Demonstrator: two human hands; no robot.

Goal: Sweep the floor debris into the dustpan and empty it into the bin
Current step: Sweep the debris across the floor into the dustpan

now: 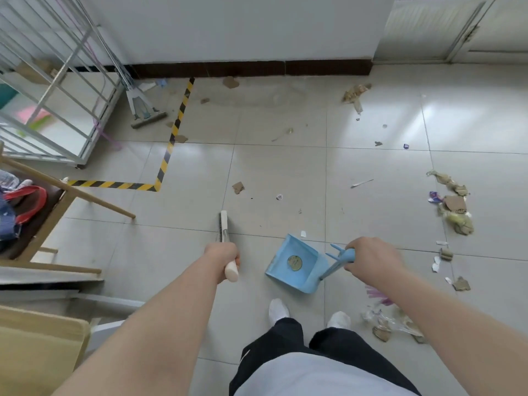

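Observation:
My left hand (224, 260) is closed around the white handle of a broom (223, 224), whose narrow head points away from me over the tiled floor. A blue dustpan (295, 264) stands on the floor in front of my feet, its mouth facing up and left. My right hand (368, 257) grips its blue upright handle. Cardboard scraps and paper bits (454, 204) lie in a strip at the right. A small cardboard piece (238, 187) and a white round scrap (279, 197) lie ahead of the broom. No bin is in view.
A white metal rack (57, 90) stands at the left behind yellow-black floor tape (168, 150). A wooden frame with clothes (34, 212) is at the left. A squeegee mop (145, 110) leans by the wall. More torn cardboard and plastic (391, 324) lies beside my right foot.

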